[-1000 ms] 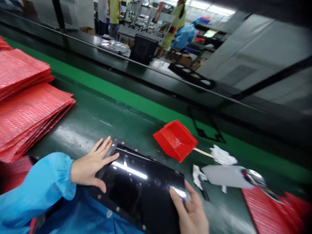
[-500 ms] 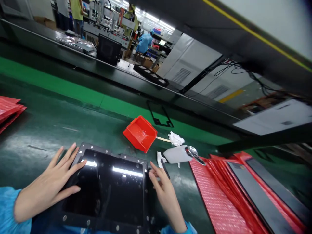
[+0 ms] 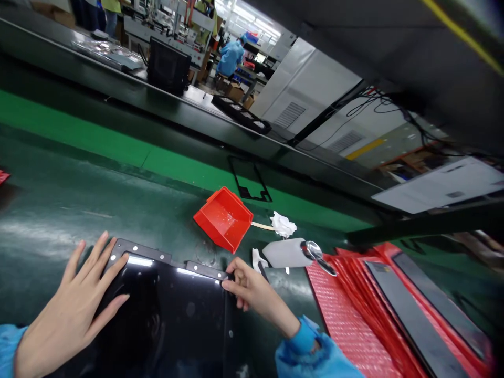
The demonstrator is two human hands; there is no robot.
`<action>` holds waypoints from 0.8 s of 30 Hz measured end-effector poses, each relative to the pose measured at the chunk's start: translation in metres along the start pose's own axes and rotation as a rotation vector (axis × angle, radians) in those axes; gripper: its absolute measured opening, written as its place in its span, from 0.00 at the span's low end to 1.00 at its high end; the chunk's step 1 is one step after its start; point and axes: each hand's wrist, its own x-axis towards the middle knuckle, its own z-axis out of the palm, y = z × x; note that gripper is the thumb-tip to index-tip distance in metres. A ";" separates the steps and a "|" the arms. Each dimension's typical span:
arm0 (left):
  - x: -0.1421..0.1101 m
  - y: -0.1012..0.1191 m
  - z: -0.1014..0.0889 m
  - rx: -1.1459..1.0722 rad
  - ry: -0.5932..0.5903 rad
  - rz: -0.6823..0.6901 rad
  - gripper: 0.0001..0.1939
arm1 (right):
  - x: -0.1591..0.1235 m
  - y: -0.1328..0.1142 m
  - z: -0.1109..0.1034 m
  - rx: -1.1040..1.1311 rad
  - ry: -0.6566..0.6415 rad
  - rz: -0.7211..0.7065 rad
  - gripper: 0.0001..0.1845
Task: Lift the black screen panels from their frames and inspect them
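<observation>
A glossy black screen panel [image 3: 185,320] lies in front of me, its dark border strip [image 3: 207,270] dotted with small pale discs. My left hand [image 3: 74,304] rests with fingers spread over the panel's upper left corner and left edge. At the upper right corner, my right hand [image 3: 246,286] has thumb and index finger pinched on the panel's edge, the other fingers curled beneath. Beyond the right hand lies a white bottle [image 3: 287,253] with a shiny metal top, beside a small white and black item [image 3: 259,261].
A red bin [image 3: 225,220] with tiny bits inside stands ahead, near crumpled white tissue [image 3: 282,224] and a thin black frame [image 3: 252,181]. Red bubble-wrap sleeves [image 3: 350,315] with dark panels are stacked at right. Behind runs a dark rail; a person in blue [image 3: 230,56] sits far off.
My right hand has moved left and up, from the panel's right side to its upper right corner, and now pinches there. My left hand stays spread on the left edge. The view has shifted slightly.
</observation>
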 end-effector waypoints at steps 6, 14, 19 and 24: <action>0.004 -0.001 -0.006 -0.079 -0.079 -0.025 0.38 | 0.024 -0.019 -0.020 -0.125 -0.249 0.223 0.18; 0.010 0.003 -0.004 -0.100 -0.100 -0.045 0.41 | 0.016 -0.014 -0.008 -0.212 -0.044 0.159 0.16; 0.008 0.002 0.001 -0.106 -0.074 -0.057 0.41 | 0.004 -0.010 0.010 -0.315 0.257 -0.027 0.17; 0.005 0.001 -0.001 -0.059 -0.053 -0.068 0.39 | -0.011 0.006 0.032 -0.143 0.463 -0.144 0.18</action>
